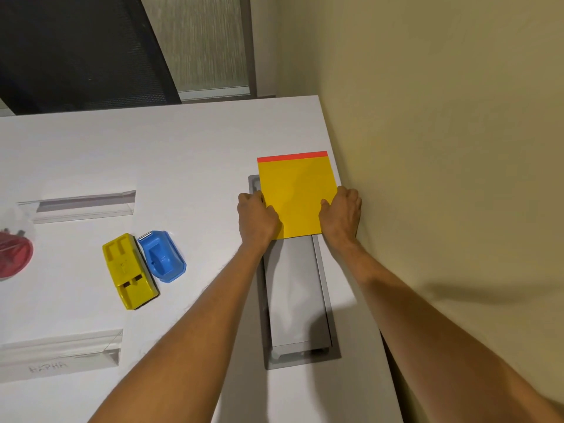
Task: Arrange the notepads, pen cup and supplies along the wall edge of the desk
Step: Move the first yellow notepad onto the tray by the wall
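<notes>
Nearest, at the left, a clear plastic holder lies on the white surface. Further left and farther off: a red item in a bag, then a second clear holder. Right of these, a yellow eraser block touches a blue plastic piece; all sit well apart from the wall. The left hand grips the yellow notepad at its near-left corner, fingers curled. The right hand grips the near-right corner likewise, beside the wall. The pad partly covers the grey cable tray, evidently being squared against the wall edge. No pen cup is visible.
</notes>
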The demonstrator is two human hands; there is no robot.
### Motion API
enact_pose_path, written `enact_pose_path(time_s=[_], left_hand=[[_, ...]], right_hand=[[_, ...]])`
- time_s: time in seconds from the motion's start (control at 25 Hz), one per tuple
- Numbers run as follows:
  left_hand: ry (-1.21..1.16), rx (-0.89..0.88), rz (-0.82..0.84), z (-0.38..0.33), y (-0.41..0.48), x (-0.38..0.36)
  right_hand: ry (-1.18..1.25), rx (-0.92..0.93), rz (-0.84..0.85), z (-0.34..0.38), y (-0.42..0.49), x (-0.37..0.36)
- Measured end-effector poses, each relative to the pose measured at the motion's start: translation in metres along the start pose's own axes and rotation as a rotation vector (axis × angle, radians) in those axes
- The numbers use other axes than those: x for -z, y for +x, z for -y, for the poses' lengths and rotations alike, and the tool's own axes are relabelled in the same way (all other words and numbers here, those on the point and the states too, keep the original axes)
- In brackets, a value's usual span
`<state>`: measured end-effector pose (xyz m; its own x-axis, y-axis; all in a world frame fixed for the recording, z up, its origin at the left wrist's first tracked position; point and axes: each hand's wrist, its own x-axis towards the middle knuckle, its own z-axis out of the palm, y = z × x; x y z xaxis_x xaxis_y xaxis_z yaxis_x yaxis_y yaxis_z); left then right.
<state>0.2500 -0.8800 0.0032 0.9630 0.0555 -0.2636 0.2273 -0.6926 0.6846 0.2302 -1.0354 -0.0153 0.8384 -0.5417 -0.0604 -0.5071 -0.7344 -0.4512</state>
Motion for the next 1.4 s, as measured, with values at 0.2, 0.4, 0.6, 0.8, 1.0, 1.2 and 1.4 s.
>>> enact_pose_path(time_s=[0.2,0.4,0.6,0.8,1.0,1.2,1.4], left_hand=[[0.336,-0.246,-0.067,-0.002,-0.014,0.011],[0.495,-0.331,-0.126,-0.014,-0.035,0.030],[0.593,-0.390,-0.159,-0.028,-0.068,0.050],[0.620,-0.444,-0.201,-0.059,-0.116,0.082],[0.632,-0.436,-0.239,-0.089,-0.165,0.113],[0.617,-0.455,-0.342,-0.107,-0.208,0.145],[0.631,-0.459,-0.399,-0.114,-0.243,0.175]], right_hand=[[-0.026,0.098,0.002,0.005,-0.010,0.013],[-0.075,0.184,0.028,0.019,-0.034,0.041],[-0.144,0.279,0.002,0.025,-0.067,0.081],[-0.152,0.314,-0.030,0.035,-0.106,0.139],[-0.137,0.337,-0.061,0.042,-0.144,0.185],[-0.126,0.353,-0.082,0.049,-0.175,0.218],[-0.105,0.383,-0.126,0.058,-0.206,0.248]])
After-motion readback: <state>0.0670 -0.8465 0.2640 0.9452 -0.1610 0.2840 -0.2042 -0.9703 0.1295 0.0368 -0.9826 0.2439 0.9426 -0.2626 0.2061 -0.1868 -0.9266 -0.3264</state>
